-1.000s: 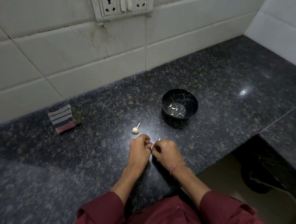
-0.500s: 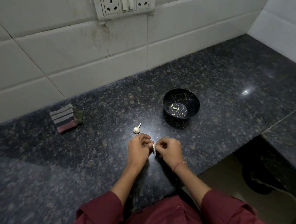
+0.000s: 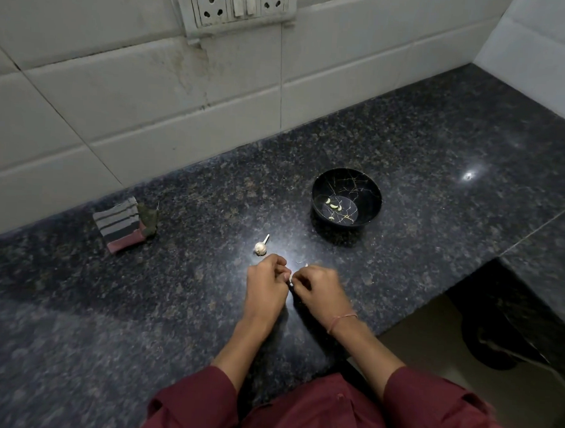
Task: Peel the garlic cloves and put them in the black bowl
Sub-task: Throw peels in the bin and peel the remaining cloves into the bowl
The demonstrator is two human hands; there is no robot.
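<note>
Both hands meet low over the counter [image 3: 441, 156], the left hand [image 3: 265, 288] and right hand [image 3: 319, 292] each curled and pinching 1 garlic clove [image 3: 291, 281] between their fingertips. Beyond the right hand, well apart across bare stone, the black bowl [image 3: 369, 189] holds 4 pale peeled cloves [image 3: 333, 206] on its floor. At the right wrist the counter's front edge drops away; a garlic bulb [image 3: 260, 247] lies just beyond the left hand, and a folded striped cloth [image 3: 120, 228] sits well off to the left near the tiled wall [image 3: 150, 92].
</note>
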